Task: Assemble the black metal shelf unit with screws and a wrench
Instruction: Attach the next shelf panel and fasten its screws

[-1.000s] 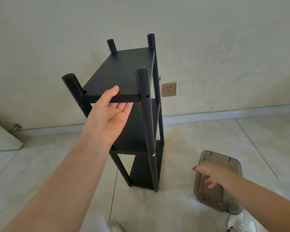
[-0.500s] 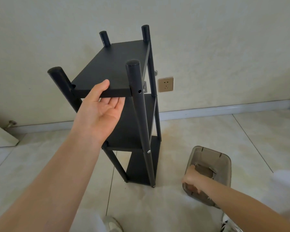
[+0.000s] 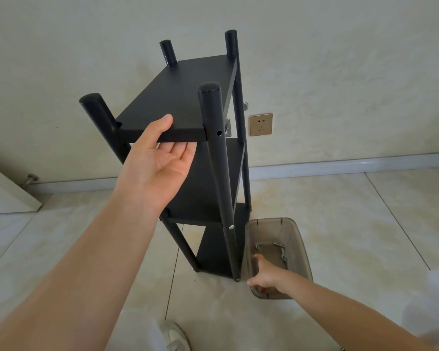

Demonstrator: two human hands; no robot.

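The black shelf unit (image 3: pixel 214 173) stands upright on the tiled floor against the wall, with four round posts and several boards. My left hand (image 3: pixel 157 165) holds the front edge of the top board (image 3: pixel 183 97), thumb on top and fingers underneath. An empty screw hole (image 3: pixel 219 133) shows in the front right post beside that board. My right hand (image 3: pixel 262 276) reaches down to a translucent grey bin (image 3: pixel 300 241) right of the shelf's base and grips its near left wall, thumb outside. Small metal hardware (image 3: pixel 280 252) lies in the bin. No wrench is in sight.
A wall socket (image 3: pixel 261 124) sits behind the shelf. A white panel (image 3: pixel 5 193) and a door stop (image 3: pixel 31 178) are at the left. My white shoe (image 3: pixel 174 335) is at the bottom. Open floor tiles lie to the right.
My right hand went down from the bin's rim into its near end, and the bin now lies closer to the shelf's base. My left hand has kept its hold on the top board.
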